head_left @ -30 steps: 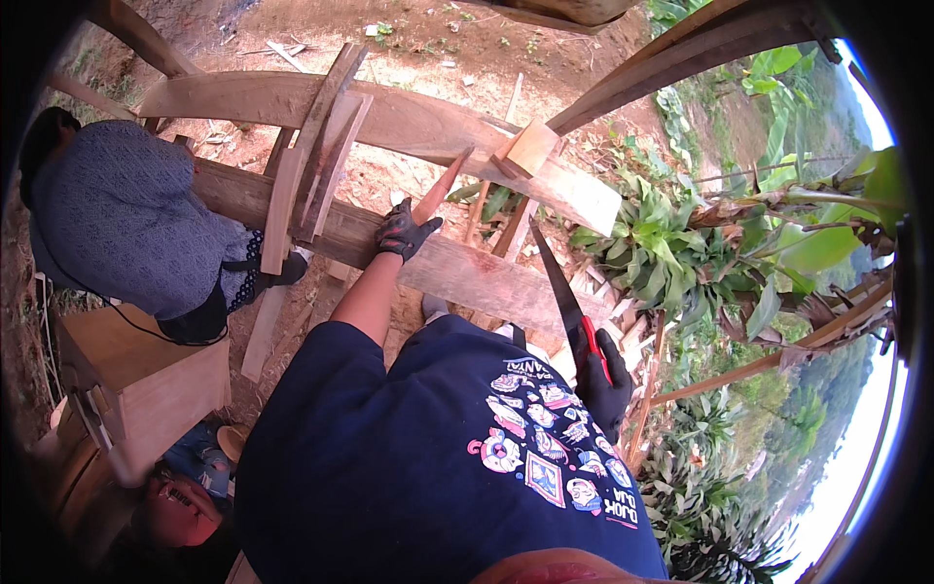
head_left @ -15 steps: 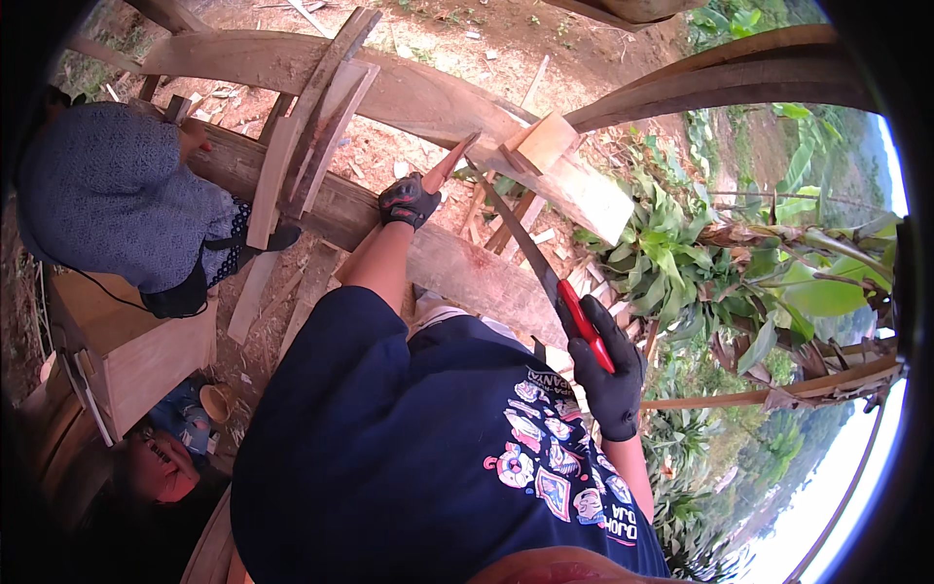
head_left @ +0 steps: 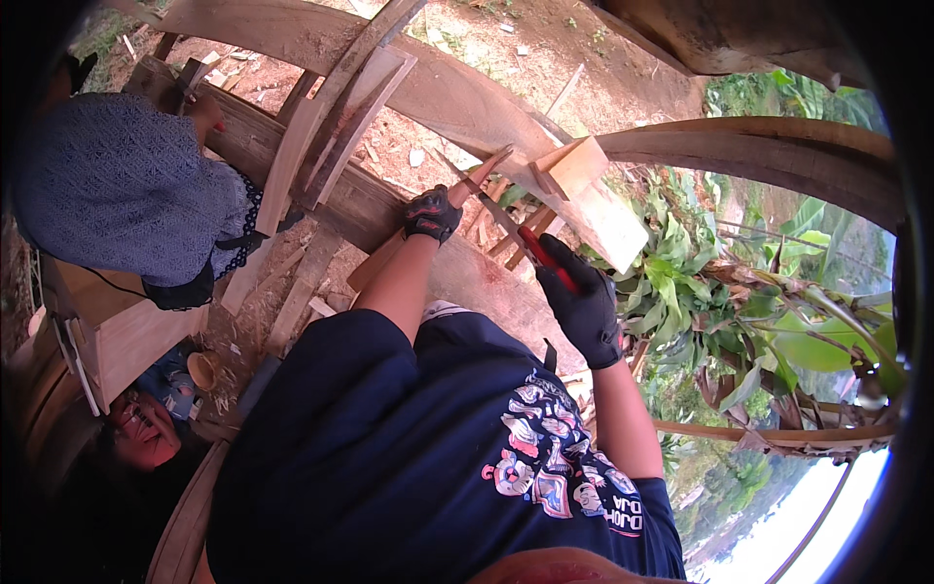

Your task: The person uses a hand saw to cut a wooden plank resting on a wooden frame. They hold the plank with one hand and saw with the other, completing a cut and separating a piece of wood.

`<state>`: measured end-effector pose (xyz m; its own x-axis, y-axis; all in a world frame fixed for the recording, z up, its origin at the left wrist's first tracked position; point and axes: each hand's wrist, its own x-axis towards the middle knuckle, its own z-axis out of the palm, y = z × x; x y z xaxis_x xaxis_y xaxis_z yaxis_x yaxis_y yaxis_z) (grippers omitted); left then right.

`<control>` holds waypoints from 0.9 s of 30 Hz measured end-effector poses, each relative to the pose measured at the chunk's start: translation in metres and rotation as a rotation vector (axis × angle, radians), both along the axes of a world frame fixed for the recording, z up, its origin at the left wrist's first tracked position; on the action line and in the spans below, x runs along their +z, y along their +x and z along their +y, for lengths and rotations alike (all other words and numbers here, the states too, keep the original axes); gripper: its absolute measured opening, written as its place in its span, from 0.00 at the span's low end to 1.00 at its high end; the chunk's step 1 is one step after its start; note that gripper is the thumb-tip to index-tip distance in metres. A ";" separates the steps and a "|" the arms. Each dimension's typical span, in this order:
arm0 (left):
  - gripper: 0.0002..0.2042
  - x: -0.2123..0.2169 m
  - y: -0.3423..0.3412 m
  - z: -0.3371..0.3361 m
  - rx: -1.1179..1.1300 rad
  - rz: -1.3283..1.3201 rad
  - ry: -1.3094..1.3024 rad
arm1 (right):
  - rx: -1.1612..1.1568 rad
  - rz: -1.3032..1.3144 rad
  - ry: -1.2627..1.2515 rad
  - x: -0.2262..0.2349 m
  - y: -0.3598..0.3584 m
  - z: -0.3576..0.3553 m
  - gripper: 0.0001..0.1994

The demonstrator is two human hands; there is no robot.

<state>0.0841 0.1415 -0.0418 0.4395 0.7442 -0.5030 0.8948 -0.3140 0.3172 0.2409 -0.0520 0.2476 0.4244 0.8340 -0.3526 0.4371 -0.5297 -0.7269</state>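
Observation:
Both my hands wear black gloves. My left hand (head_left: 434, 212) is closed around a narrow, pointed piece of wood (head_left: 491, 167), whose tip sticks out past my fingers. My right hand (head_left: 579, 302) grips the red handle of a hand saw (head_left: 500, 216). The saw's blade crosses the wood piece just beyond my left fingers, its far end showing on the other side. Under my left wrist runs a weathered wooden plank (head_left: 496, 287). The lower end of the wood piece is hidden by my glove.
At the left a person in a patterned blue top (head_left: 126, 185) bends beside the planks. A wooden box (head_left: 146, 350) stands below them. A pale board (head_left: 608, 229) projects at the right, near leafy plants (head_left: 671, 263). Curved boards (head_left: 759, 156) arch overhead at the upper right.
My right hand has moved forward and to the left, pushing the saw blade farther across the wood piece. My left hand keeps its grip; the whole view has shifted slightly.

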 end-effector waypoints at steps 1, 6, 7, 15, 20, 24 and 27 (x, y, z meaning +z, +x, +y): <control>0.27 0.005 -0.003 -0.007 0.033 0.035 -0.048 | 0.036 -0.017 0.015 -0.005 0.002 -0.004 0.23; 0.29 0.012 0.000 -0.022 0.100 0.084 -0.081 | 0.030 0.016 -0.018 0.000 0.008 -0.004 0.22; 0.29 0.009 -0.002 -0.023 0.093 0.086 -0.070 | 0.027 0.016 -0.012 -0.002 0.010 -0.004 0.22; 0.29 0.014 0.003 -0.021 0.092 0.117 -0.110 | 0.133 0.020 -0.030 0.023 0.019 -0.007 0.23; 0.28 0.008 -0.002 -0.023 0.102 0.113 -0.077 | 0.299 -0.067 -0.022 0.040 0.019 0.009 0.26; 0.28 0.015 -0.004 -0.021 0.112 0.097 -0.068 | 0.370 -0.064 0.054 -0.003 0.004 0.049 0.26; 0.28 0.017 0.001 -0.022 0.093 0.063 -0.089 | 0.391 -0.109 0.121 -0.076 -0.013 0.084 0.25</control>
<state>0.0851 0.1196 -0.0249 0.3360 0.7317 -0.5931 0.9378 -0.2019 0.2823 0.2283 0.0317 0.1719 0.0975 0.9722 -0.2130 0.6659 -0.2228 -0.7120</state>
